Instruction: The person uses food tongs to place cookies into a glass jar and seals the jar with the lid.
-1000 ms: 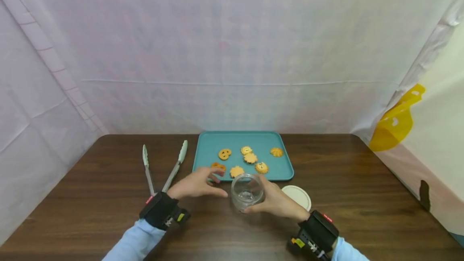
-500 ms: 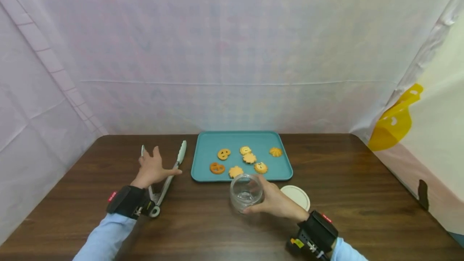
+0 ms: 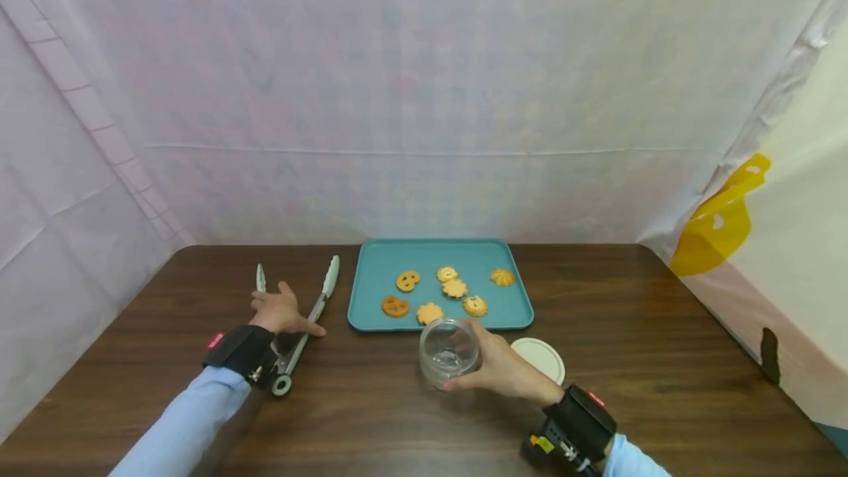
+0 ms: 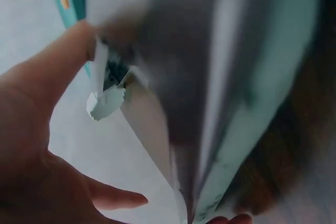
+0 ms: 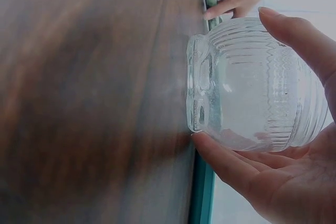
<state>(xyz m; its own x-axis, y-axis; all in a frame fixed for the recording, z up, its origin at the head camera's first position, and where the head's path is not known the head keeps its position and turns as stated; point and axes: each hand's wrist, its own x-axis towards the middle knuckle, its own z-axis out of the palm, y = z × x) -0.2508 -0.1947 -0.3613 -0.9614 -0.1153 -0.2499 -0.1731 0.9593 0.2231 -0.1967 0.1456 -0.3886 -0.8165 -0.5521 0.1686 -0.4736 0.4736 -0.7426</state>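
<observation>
My left hand (image 3: 280, 312) is spread over the metal tongs (image 3: 298, 355), thumb out across one arm and fingers toward the other. Those tongs lie splayed on the table with pale scalloped tips; in the left wrist view their arms (image 4: 220, 77) loom close and blurred. Whether the fingers press on them I cannot tell. A clear glass jar (image 3: 448, 352) stands upright on the table, and my right hand (image 3: 503, 365) grips its side. Ribbed glass (image 5: 247, 82) shows between thumb and fingers in the right wrist view. No contents are visible in the jar.
Behind the jar lies a teal tray (image 3: 371, 263) bearing several cookies, among them a pretzel-shaped one (image 3: 395, 306) and a flower-shaped one (image 3: 430, 313). A round cream lid (image 3: 539, 359) lies partly behind my right hand. White cloth (image 3: 424, 131) hangs beyond the table.
My left hand has left the space beside the jar, moved left to the tongs and sunk lower over them. My right hand keeps its hold on the jar, which stays in place.
</observation>
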